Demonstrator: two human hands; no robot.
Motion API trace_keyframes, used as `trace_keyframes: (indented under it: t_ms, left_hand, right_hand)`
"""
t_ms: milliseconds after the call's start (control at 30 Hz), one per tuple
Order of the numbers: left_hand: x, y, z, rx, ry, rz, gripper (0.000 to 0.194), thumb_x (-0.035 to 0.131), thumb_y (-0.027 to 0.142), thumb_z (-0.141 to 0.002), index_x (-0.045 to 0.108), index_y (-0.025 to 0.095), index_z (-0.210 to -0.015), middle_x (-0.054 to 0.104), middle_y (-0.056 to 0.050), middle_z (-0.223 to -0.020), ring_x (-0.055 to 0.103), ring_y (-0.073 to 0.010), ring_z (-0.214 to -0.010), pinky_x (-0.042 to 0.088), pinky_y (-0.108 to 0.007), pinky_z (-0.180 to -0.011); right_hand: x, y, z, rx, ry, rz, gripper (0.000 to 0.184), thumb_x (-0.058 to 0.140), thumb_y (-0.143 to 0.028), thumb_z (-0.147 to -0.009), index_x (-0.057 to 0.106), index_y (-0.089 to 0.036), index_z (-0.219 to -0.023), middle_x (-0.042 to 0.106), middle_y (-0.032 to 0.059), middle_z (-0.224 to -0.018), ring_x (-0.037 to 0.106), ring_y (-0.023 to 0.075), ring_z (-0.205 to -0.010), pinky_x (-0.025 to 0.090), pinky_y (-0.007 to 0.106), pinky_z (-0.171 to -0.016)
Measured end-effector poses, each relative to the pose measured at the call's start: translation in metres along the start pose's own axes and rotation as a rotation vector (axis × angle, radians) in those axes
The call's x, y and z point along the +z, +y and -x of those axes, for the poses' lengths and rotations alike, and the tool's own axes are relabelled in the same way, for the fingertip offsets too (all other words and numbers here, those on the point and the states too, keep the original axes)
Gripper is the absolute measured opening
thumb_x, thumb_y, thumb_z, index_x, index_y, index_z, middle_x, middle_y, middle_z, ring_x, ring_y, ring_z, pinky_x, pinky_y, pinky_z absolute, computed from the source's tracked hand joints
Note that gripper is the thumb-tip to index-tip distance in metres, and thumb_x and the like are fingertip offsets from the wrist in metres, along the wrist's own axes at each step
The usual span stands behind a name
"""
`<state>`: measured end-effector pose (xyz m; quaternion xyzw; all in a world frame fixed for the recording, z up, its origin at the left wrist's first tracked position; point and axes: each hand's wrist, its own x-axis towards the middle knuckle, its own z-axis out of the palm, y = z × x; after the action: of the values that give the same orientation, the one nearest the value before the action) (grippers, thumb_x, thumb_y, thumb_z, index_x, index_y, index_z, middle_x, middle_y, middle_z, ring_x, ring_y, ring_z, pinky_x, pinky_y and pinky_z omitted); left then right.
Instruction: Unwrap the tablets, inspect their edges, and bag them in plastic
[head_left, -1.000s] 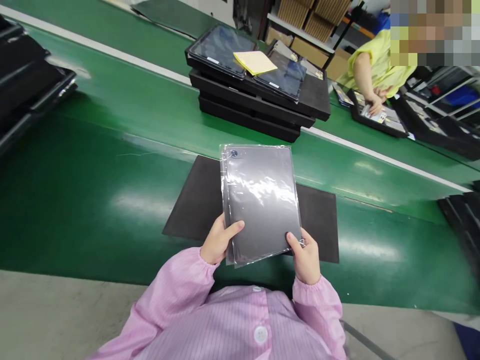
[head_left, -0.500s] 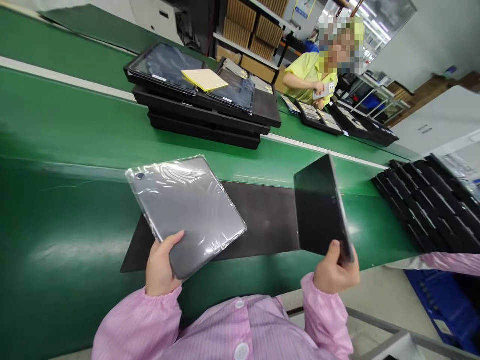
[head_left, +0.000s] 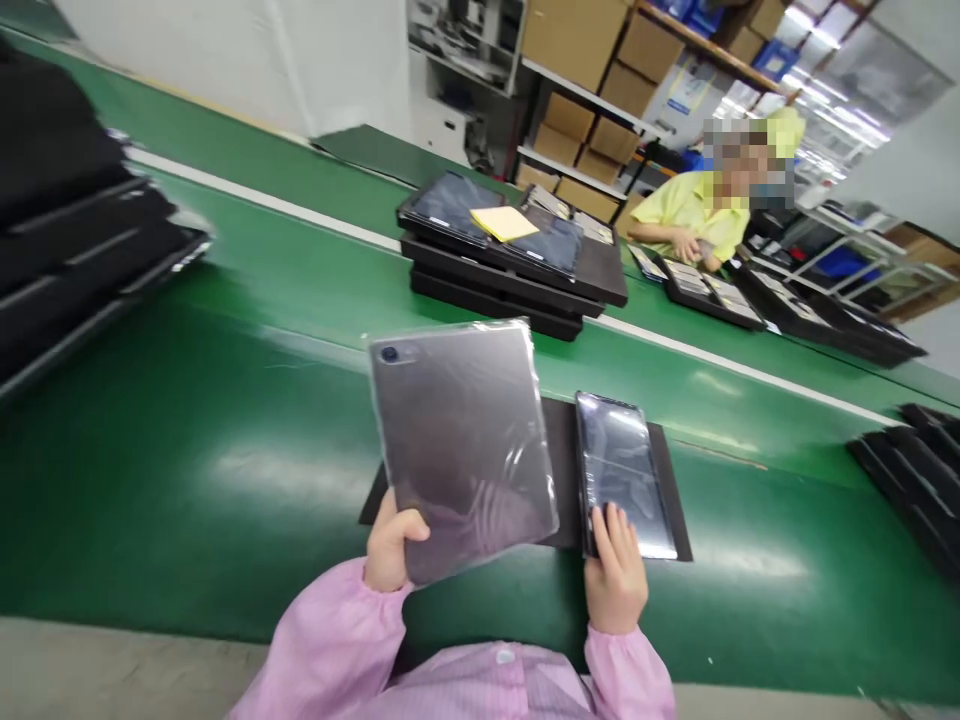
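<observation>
My left hand [head_left: 394, 545] is closed on the lower left corner of a grey tablet [head_left: 465, 440] in a clear plastic sleeve. The thumb lies over its back, and the camera lens shows at the upper left. This tablet is raised and covers part of a black mat [head_left: 561, 470]. To the right, a second tablet [head_left: 621, 465] lies screen up on the mat, its glass reflecting light. Extended fingers of my right hand [head_left: 616, 570] lie flat on its near end, the thumb out of sight.
Black trays [head_left: 495, 300] stacked beyond the mat carry tablets and a yellow pad [head_left: 504, 223]. More black trays stand at the left [head_left: 82, 230] and right [head_left: 911, 480]. Across the green bench [head_left: 247, 500], a person in yellow [head_left: 694, 215] works beside trays of devices [head_left: 712, 295].
The two tablets, first held together, have come apart. My right hand has turned one screen up and laid it on the mat. My left hand keeps the sleeved tablet raised.
</observation>
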<state>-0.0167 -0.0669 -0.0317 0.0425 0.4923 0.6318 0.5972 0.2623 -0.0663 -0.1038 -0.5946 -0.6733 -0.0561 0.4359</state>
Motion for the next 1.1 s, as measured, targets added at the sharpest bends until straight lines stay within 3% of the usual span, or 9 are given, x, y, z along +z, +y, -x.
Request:
trace_keyframes:
  t_ms: [133, 267, 433, 567, 633, 767, 900, 1000, 1100]
  left_hand:
    - [-0.002, -0.009, 0.002, 0.018, 0.0, -0.046, 0.037, 0.053, 0.011, -0.041, 0.066, 0.018, -0.075, 0.069, 0.002, -0.066, 0.061, -0.0209, -0.067, 0.05, -0.031, -0.062]
    - [-0.01, -0.017, 0.001, 0.0, -0.066, -0.095, 0.038, 0.053, 0.008, -0.039, 0.065, 0.017, -0.074, 0.066, 0.001, -0.064, 0.055, -0.0172, -0.064, 0.042, -0.028, -0.059]
    - [-0.01, -0.014, 0.005, -0.092, -0.184, -0.068, 0.042, 0.052, 0.006, -0.04, 0.064, 0.017, -0.079, 0.064, 0.004, -0.059, 0.048, -0.012, -0.052, 0.034, -0.026, -0.055]
    - [-0.011, -0.012, 0.007, -0.125, -0.176, -0.067, 0.039, 0.052, 0.006, -0.04, 0.064, 0.018, -0.076, 0.065, 0.004, -0.058, 0.051, -0.0138, -0.056, 0.036, -0.027, -0.057]
    - [-0.011, -0.012, 0.008, -0.138, -0.168, -0.063, 0.039, 0.052, 0.006, -0.04, 0.064, 0.018, -0.076, 0.066, 0.003, -0.06, 0.053, -0.0146, -0.059, 0.036, -0.027, -0.058]
    - [-0.009, -0.011, 0.009, -0.149, -0.178, -0.061, 0.039, 0.052, 0.005, -0.039, 0.063, 0.018, -0.074, 0.068, 0.004, -0.062, 0.053, -0.0137, -0.059, 0.037, -0.026, -0.058]
    - [-0.005, -0.012, 0.011, -0.18, -0.212, -0.073, 0.042, 0.051, 0.004, -0.038, 0.064, 0.018, -0.075, 0.07, 0.003, -0.065, 0.055, -0.0146, -0.062, 0.038, -0.026, -0.059]
    - [-0.005, -0.015, 0.011, -0.202, -0.246, -0.091, 0.046, 0.052, 0.003, -0.038, 0.066, 0.019, -0.078, 0.068, 0.005, -0.065, 0.054, -0.0137, -0.061, 0.036, -0.026, -0.058]
    - [-0.008, -0.018, 0.009, -0.203, -0.259, -0.118, 0.047, 0.053, 0.003, -0.039, 0.067, 0.02, -0.08, 0.067, 0.006, -0.066, 0.054, -0.0131, -0.062, 0.036, -0.026, -0.058]
  right_hand:
    - [-0.005, 0.023, -0.021, -0.053, -0.027, 0.028, 0.043, 0.05, -0.013, -0.083, 0.079, -0.029, -0.111, 0.077, 0.0049, -0.119, 0.075, 0.031, -0.11, 0.053, 0.061, -0.106]
    - [-0.021, 0.039, -0.029, -0.12, -0.14, 0.167, 0.044, 0.051, -0.016, -0.084, 0.078, -0.029, -0.117, 0.075, 0.0048, -0.124, 0.077, 0.0317, -0.104, 0.062, 0.054, -0.096]
    - [-0.037, 0.054, -0.027, 0.011, -0.29, 0.212, 0.042, 0.06, -0.033, -0.082, 0.077, -0.03, -0.121, 0.073, 0.0056, -0.129, 0.074, 0.0362, -0.11, 0.068, 0.043, -0.07]
    - [-0.047, 0.05, -0.038, 0.091, -0.472, 0.066, 0.051, 0.069, -0.053, -0.08, 0.076, -0.025, -0.122, 0.069, 0.011, -0.136, 0.071, 0.0377, -0.116, 0.066, 0.043, -0.079]
    - [-0.049, 0.037, -0.051, 0.152, -0.522, -0.032, 0.055, 0.075, -0.058, -0.075, 0.079, -0.023, -0.116, 0.073, 0.0131, -0.128, 0.073, 0.0361, -0.113, 0.065, 0.041, -0.081]
    - [-0.039, -0.013, -0.084, 0.3, -0.31, -0.239, 0.043, 0.072, -0.055, -0.079, 0.082, -0.02, -0.102, 0.082, 0.0123, -0.097, 0.078, 0.0303, -0.085, 0.064, 0.041, -0.074]
    - [-0.019, -0.067, -0.115, 0.257, -0.158, -0.465, 0.028, 0.073, -0.044, -0.081, 0.082, -0.019, -0.089, 0.08, 0.0102, -0.086, 0.075, 0.024, -0.076, 0.062, 0.035, -0.064]
    - [-0.008, -0.089, -0.132, 0.209, -0.032, -0.518, 0.024, 0.076, -0.043, -0.08, 0.08, -0.019, -0.08, 0.076, 0.0067, -0.075, 0.071, 0.0205, -0.068, 0.057, 0.03, -0.056]
    - [-0.003, -0.098, -0.137, 0.133, 0.111, -0.413, 0.021, 0.078, -0.038, -0.08, 0.077, -0.02, -0.07, 0.069, 0.0026, -0.062, 0.063, 0.0166, -0.055, 0.05, 0.029, -0.05]
